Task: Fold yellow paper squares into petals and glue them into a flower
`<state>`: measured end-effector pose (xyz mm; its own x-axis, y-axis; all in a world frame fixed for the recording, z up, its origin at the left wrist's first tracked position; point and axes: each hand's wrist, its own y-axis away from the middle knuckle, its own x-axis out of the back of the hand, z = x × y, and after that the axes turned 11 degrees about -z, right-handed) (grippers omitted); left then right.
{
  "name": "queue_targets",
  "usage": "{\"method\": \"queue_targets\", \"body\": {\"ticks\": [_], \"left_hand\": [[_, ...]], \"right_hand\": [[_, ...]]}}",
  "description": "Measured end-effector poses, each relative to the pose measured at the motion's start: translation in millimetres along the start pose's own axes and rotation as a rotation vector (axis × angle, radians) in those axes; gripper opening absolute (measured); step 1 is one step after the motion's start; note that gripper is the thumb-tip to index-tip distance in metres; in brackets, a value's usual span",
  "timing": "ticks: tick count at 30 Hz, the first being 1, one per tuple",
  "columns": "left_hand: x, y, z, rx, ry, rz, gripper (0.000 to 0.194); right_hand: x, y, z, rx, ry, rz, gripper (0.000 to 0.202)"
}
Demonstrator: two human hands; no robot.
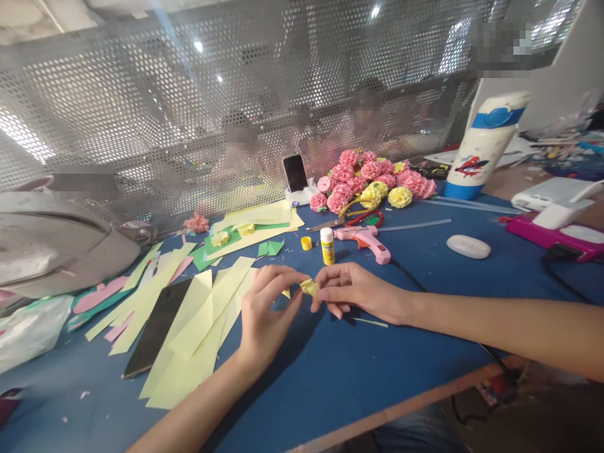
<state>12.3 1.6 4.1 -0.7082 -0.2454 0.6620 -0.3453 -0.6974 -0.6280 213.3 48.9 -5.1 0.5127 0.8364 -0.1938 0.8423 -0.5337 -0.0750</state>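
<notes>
A small crumpled yellow paper piece (309,288) is pinched between my two hands over the blue table (340,384). My left hand (271,308) grips its left side with thumb and fingertips. From the right, my right hand (356,290) holds the other side, fingers curled. Just beyond them stands an open glue stick (327,246), its yellow cap (306,243) lying beside it. Behind is a pink glue gun (365,240), near scissors (342,220) with red and yellow handles. Yellow paper strips (202,340) fan out left of my left hand.
A dark phone (158,327) lies among the strips. Pink and yellow paper flowers (368,179) are heaped at the back, near a tall bottle (486,148). A grey bag (70,233) sits at left, a magenta power strip (557,236) at right. The glue gun's black cable (409,275) passes behind my right forearm.
</notes>
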Motion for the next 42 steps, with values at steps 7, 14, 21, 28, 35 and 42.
{"method": "queue_targets", "body": {"ticks": [7, 14, 21, 28, 35, 42], "left_hand": [[-1.4, -0.7, -3.9, -0.045, -0.044, 0.005, 0.014], [-3.6, 0.2, -4.6, -0.072, -0.054, 0.014, 0.011], [-5.8, -0.8, -6.4, -0.080, -0.061, 0.031, 0.008], [-8.0, 0.2, -0.9, 0.020, -0.003, 0.008, 0.008], [-12.6, 2.6, 3.7, 0.161, 0.172, -0.052, 0.006], [-11.7, 0.8, 3.4, 0.279, 0.325, -0.099, 0.016]], "right_hand": [[0.6, -0.9, -0.3, -0.003, -0.006, 0.016, 0.035], [0.4, -1.6, -0.7, -0.013, 0.002, 0.046, 0.038], [-3.0, -0.8, -1.2, -0.032, 0.057, 0.058, 0.038], [-3.0, -2.2, -2.1, -0.049, 0.078, 0.080, 0.040], [-1.0, -1.8, -1.8, -0.057, 0.104, 0.117, 0.041], [4.3, -3.4, -4.3, -0.041, 0.131, 0.128, 0.041]]}}
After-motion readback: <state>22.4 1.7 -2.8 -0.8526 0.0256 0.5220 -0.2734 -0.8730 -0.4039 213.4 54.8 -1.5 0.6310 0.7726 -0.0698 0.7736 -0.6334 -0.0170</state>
